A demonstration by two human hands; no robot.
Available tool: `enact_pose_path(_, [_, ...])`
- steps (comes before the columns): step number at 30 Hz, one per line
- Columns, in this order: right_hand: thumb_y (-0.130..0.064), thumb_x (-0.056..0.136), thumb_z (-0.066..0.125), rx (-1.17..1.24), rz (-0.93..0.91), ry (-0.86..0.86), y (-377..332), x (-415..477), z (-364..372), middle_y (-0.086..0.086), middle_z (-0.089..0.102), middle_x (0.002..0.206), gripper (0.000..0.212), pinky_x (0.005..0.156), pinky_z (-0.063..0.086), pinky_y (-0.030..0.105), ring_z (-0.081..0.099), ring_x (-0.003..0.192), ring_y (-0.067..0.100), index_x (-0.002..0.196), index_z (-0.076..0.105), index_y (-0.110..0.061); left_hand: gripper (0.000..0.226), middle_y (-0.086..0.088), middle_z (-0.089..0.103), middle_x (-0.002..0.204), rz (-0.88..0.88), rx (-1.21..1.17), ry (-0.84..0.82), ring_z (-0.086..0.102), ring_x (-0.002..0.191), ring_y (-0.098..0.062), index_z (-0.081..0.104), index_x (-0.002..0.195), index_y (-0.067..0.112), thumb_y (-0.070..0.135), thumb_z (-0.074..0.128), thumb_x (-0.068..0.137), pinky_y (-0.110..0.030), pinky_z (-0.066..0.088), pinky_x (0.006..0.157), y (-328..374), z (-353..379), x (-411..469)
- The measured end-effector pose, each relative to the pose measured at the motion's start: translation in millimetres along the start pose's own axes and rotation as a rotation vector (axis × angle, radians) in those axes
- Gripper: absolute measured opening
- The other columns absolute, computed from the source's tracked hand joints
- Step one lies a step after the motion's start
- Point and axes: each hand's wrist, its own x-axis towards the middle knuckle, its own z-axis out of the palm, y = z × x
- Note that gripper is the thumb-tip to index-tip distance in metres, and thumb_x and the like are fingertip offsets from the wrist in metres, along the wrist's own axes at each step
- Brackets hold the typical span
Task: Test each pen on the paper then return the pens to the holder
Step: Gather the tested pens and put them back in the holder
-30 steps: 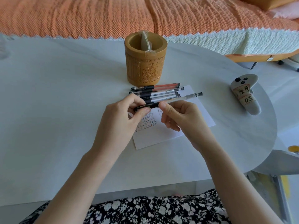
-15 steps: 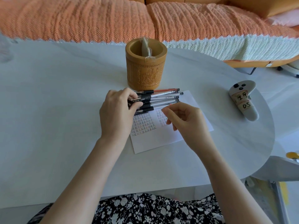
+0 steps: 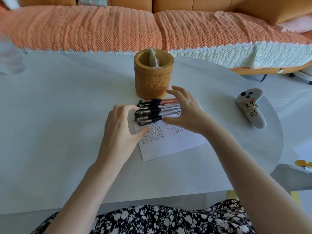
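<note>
Several capped pens, black-capped with clear barrels and one red, lie side by side on the top of a white paper covered in small written marks. Just behind them stands a carved wooden holder with a plastic-wrapped item inside. My left hand is at the cap ends, its fingertips touching the row. My right hand arches over the tip ends with fingers spread and the thumb below the nearest pen. The pens rest on the paper between both hands.
A grey controller with handwritten labels lies on the white table to the right. A blurred clear glass stands far left. A sofa with an orange cover runs behind the table. The table's rounded edge curves at the right.
The pen held in both hands one second ago now lies with the row. My right hand has moved forward over the pens' tip ends. My left hand stays at the caps.
</note>
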Motion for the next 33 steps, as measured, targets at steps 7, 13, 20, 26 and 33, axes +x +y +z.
enact_pose_path(7, [-0.04,0.077,0.07,-0.187,-0.067,-0.187,6.9,22.2,-4.5,0.005,0.045,0.131,0.073,0.105,0.029,0.031,0.037,0.122,0.019,0.139,0.039,-0.017,0.024,0.014,0.054,0.106,0.139,0.038,-0.23,0.044,0.106,-0.004,0.065,0.101,0.023,0.021,0.073,0.078,-0.02,0.036,0.088,2.2,5.6,-20.8])
enact_pose_path(13, [-0.046,0.078,0.067,-0.369,-0.172,-0.243,-1.1,29.9,-12.2,0.004,0.047,0.126,0.065,0.101,0.028,0.028,0.038,0.113,0.019,0.129,0.043,-0.013,0.023,0.012,0.053,0.108,0.152,0.046,-0.241,0.041,0.108,-0.002,0.067,0.105,0.02,0.023,0.069,0.082,-0.01,0.028,0.087,0.3,6.5,-21.8])
enact_pose_path(20, [-0.042,0.078,0.067,-0.348,-0.141,-0.252,-1.8,29.3,-9.2,0.006,0.048,0.119,0.058,0.088,0.033,0.023,0.039,0.102,0.017,0.12,0.046,-0.009,0.019,0.012,0.053,0.106,0.145,0.028,-0.227,0.042,0.105,-0.003,0.067,0.1,0.021,0.022,0.069,0.081,-0.017,0.036,0.088,-2.2,9.1,-22.1])
enact_pose_path(26, [-0.034,0.076,0.07,-0.307,-0.112,-0.191,-3.5,26.2,-6.2,0.005,0.038,0.111,0.054,0.08,0.031,0.022,0.042,0.103,0.021,0.117,0.047,-0.007,0.018,0.012,0.052,0.107,0.153,0.042,-0.224,0.042,0.106,-0.004,0.065,0.101,0.021,0.024,0.067,0.083,-0.02,0.037,0.089,-1.6,9.7,-22.8])
enact_pose_path(33, [-0.026,0.081,0.065,-0.26,-0.034,-0.118,-5.4,23.1,5.3,0.002,0.038,0.099,0.037,0.072,0.032,0.025,0.04,0.088,0.017,0.107,0.047,-0.005,0.018,0.011,0.052,0.107,0.167,0.036,-0.22,0.042,0.105,-0.004,0.064,0.1,0.021,0.024,0.068,0.082,-0.015,0.032,0.087,-3.2,11.4,-22.2])
